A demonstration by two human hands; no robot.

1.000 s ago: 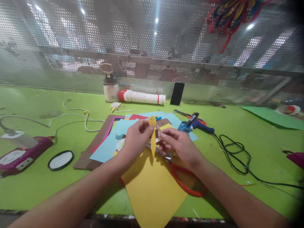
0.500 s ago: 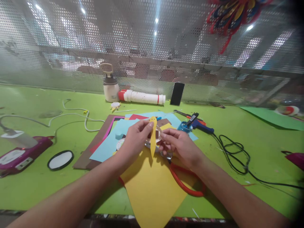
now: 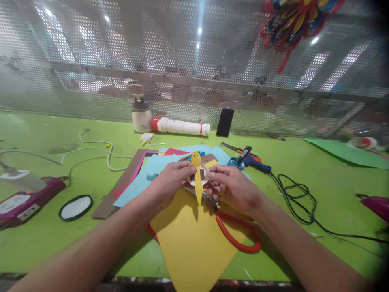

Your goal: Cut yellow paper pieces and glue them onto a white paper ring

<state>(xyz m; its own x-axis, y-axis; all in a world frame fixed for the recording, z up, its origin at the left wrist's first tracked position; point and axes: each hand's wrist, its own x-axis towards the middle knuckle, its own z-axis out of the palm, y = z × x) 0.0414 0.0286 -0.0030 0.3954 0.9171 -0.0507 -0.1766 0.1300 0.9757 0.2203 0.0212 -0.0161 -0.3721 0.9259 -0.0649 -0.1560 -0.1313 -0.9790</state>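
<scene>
Between my two hands is a white ring (image 3: 192, 182) with dark patches behind it. A yellow paper cutout (image 3: 198, 184) with a round, dotted head and a long pointed tail lies across its middle. My left hand (image 3: 174, 176) pinches the ring's left side close to the cutout's neck. On the right edge, my right hand (image 3: 226, 182) grips the ring between thumb and fingers. Below them a yellow sheet (image 3: 194, 239) spreads toward the table edge. Red-handled scissors (image 3: 238, 239) lie under my right hand, their blades partly hidden.
Light blue sheets (image 3: 136, 184) and a brown board (image 3: 106, 202) lie beneath my hands. A blue glue gun (image 3: 258, 163) with a black cord rests at right. Behind stand a sprayer (image 3: 141, 117), a white tube (image 3: 182, 126) and a phone (image 3: 225, 122). A purple power strip (image 3: 39, 198) sits left.
The yellow cutout's head has turned flatter toward me, and its tail has swung slightly right. My left fingers have shifted from the cutout's front to the ring's left side.
</scene>
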